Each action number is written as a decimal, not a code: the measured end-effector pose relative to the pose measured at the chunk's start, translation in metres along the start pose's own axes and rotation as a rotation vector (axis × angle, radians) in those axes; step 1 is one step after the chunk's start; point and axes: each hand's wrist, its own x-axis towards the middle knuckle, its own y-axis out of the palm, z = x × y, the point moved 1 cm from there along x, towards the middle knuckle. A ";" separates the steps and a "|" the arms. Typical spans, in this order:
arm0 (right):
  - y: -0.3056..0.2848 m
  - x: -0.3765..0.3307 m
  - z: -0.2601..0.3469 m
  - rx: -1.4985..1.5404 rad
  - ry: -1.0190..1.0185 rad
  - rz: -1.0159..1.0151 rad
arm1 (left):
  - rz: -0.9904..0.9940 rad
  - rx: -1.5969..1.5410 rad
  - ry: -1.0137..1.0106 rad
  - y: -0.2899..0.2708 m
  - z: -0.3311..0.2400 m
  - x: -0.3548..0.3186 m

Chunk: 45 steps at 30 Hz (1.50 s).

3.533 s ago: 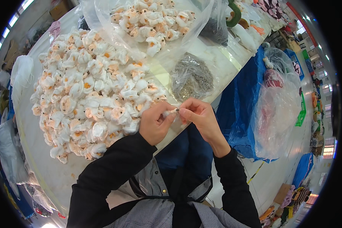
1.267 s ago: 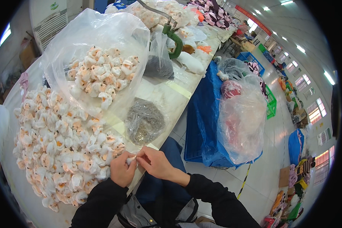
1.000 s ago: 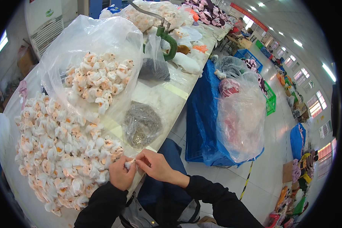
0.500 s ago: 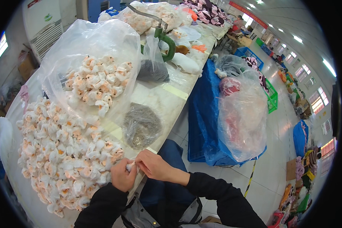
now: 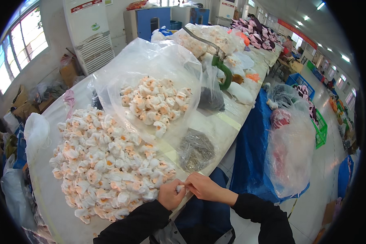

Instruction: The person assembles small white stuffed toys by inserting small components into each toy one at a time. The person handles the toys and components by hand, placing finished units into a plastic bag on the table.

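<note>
Higher view now: red label (image 5: 86,5), fingers (image 5: 191,182) on tuft (image 5: 180,188)

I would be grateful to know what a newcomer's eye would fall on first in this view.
Probably the broad heap of fluffy white and peach pieces covering the left side of the table. Just beyond it, a large clear bag holds more of them, with a green clamp to its right. At the table's near edge, the left hand and right hand meet at a small white piece.
</note>
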 end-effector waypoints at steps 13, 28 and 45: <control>-0.014 0.003 0.027 -0.142 0.001 -0.126 | -0.005 -0.017 0.073 0.000 -0.001 -0.008; -0.022 0.026 0.049 -0.339 -0.119 -0.086 | -0.160 -0.003 0.141 -0.009 -0.019 -0.005; 0.005 0.206 0.074 -0.290 -0.187 -0.327 | -0.626 0.309 -0.083 -0.230 -0.103 0.016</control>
